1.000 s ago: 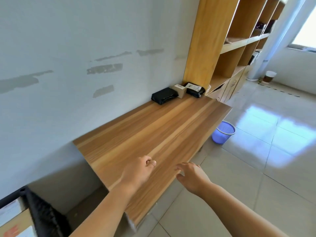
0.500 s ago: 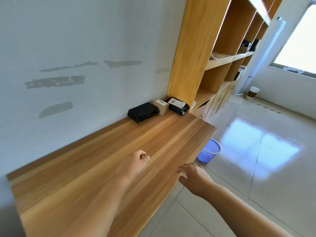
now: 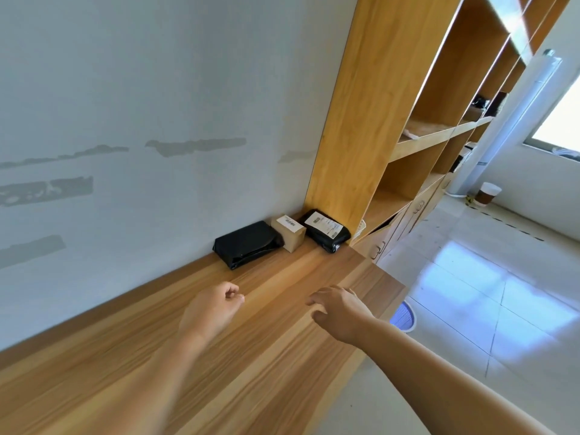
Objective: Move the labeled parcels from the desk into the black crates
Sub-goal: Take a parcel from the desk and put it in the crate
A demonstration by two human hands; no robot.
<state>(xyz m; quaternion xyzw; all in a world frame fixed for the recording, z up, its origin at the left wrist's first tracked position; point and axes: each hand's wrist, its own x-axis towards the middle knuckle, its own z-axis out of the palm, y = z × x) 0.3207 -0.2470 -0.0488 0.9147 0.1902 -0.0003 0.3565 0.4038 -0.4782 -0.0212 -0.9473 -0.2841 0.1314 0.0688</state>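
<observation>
**Reaching for the remaining parcels**

Both hands are over the worktop (image 3: 257, 350) holding nothing: left hand (image 3: 211, 310) loosely curled, right hand (image 3: 340, 310) relaxed. Three parcels sit at the far end against the wall: black mailer (image 3: 248, 243), cardboard box (image 3: 288, 233), labeled black mailer (image 3: 324, 230). Next is probably grasping one; no crates are visible.

1. The bench (image 3: 282, 356), light wood with long grain stripes, runs from the lower left of the frame up toward the centre, along the wall.
2. At its far end, centre of the frame, three parcels lie in a row against the wall.
3. A black parcel (image 3: 248, 243) lies leftmost, touching a small cardboard box (image 3: 290, 234) with a white label.
4. Right of the box lies a black labeled parcel (image 3: 324, 230).
</observation>
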